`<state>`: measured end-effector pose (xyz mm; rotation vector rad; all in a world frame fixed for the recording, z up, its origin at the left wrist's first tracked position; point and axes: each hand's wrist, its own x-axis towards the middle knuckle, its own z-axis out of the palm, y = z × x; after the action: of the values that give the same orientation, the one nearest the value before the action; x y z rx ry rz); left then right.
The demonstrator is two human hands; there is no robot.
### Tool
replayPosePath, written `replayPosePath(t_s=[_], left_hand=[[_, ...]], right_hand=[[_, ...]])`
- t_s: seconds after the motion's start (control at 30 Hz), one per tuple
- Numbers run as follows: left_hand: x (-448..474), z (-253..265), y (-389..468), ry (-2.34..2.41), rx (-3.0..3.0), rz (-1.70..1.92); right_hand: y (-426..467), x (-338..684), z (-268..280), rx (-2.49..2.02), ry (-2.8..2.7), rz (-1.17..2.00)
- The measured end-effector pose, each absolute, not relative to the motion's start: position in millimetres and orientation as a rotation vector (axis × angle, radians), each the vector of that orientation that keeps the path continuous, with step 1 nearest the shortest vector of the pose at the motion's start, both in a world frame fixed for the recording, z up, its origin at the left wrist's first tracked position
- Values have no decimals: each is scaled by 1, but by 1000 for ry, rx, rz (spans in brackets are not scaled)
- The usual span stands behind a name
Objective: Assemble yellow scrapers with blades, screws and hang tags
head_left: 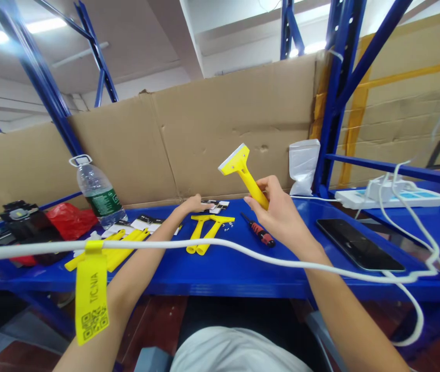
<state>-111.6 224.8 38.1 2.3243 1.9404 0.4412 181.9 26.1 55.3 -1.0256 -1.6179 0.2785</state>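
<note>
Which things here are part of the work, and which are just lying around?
Likely part of the work:
- held yellow scraper
- two more scrapers
- yellow pieces
- black-and-white pieces
- screwdriver

Probably just lying about:
- bottle
- phone
- power strip
- red bag

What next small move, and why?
Probably pinch one of the small flat black-and-white packets with the left hand: it is stretched out to them, while the right hand is occupied, gripping a yellow plastic scraper.

White cable (282, 263) hangs across whole front; narrow passage between 2 scrapers (209, 236) and screwdriver (259, 232); cardboard wall (220, 134) blocks back.
</note>
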Motion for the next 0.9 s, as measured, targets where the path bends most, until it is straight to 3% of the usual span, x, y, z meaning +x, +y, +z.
replayPosePath(t_s=[0.47,0.9], left_hand=[[-127,36,225,2065,2371,465],[-123,34,221,1944,2425,836]], right_hand=[[14,183,62,-907,-1620,469],[14,182,63,-711,-1466,560]])
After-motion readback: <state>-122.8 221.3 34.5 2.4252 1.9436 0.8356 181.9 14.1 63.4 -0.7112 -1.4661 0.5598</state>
